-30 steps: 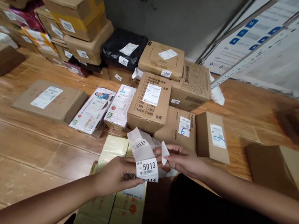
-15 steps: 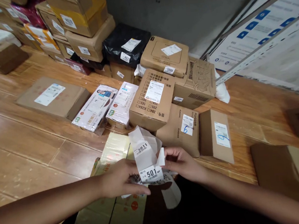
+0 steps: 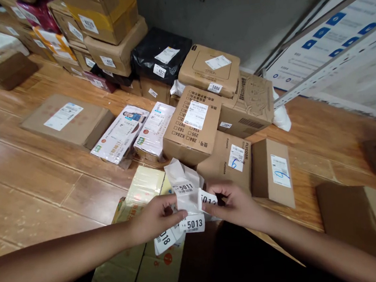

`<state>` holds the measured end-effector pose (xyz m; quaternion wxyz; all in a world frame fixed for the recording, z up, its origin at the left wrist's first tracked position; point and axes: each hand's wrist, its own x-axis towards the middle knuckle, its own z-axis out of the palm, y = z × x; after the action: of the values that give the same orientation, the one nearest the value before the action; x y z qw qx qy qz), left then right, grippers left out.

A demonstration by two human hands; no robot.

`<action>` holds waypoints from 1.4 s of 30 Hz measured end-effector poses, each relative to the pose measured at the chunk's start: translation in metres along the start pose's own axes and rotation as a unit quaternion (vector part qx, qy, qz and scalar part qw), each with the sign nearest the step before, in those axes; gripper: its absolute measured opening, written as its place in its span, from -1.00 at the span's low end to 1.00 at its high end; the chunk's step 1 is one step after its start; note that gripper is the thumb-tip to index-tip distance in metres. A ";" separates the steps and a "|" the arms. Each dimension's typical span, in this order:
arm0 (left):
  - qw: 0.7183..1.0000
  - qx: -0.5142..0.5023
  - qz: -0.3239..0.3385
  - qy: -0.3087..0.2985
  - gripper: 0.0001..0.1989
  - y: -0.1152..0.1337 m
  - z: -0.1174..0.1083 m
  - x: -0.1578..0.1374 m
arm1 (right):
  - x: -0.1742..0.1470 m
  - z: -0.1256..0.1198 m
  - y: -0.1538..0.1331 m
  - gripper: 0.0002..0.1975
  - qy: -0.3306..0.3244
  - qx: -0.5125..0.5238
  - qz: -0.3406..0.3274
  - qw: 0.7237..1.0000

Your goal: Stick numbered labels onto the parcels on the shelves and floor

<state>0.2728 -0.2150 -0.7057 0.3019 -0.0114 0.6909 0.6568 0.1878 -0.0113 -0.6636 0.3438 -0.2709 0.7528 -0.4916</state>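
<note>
A strip of white number labels (image 3: 186,203) runs between my hands, with 5011 and 5013 printed on it. My left hand (image 3: 158,217) pinches this strip at its left edge, thumb on top. Between the thumb and fingers of my right hand (image 3: 229,201) is a label (image 3: 208,198) whose number is partly covered; it curls up at the strip's right side. Another part of the strip, ending in 018 (image 3: 166,239), hangs below my left hand. Under the hands lies a yellowish parcel (image 3: 121,276), partly hidden by my left forearm.
Ahead are a carton with printed checkboxes (image 3: 190,134), two white plastic-wrapped parcels (image 3: 121,134) and a flat brown box (image 3: 69,119). Numbered parcels (image 3: 112,48) are stacked by the wall. Cartons (image 3: 272,172) stand at right, near a metal frame (image 3: 333,62).
The label at my right hand has lifted and turned, so its printed number now faces me. My left thumb has moved up onto the strip, and the end with 018 has come into view.
</note>
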 end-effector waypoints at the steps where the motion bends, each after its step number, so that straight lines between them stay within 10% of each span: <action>1: 1.000 0.017 0.005 -0.002 -0.72 0.001 0.001 0.000 | 0.001 0.000 -0.003 -0.67 -0.009 -0.027 -0.020 0.999; 24: 0.990 0.099 0.097 -0.039 -0.90 0.005 0.003 -0.001 | 0.006 0.011 -0.007 -0.95 -0.119 -0.154 -0.069 0.978; 42: 0.988 0.090 0.126 0.007 -0.78 0.005 0.005 0.002 | -0.001 0.019 0.007 -0.67 -0.040 -0.264 0.001 0.964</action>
<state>0.2708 -0.2091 -0.7020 0.2115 0.0987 0.7452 0.6246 0.2029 -0.0180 -0.6750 0.2898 -0.3709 0.8418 -0.2641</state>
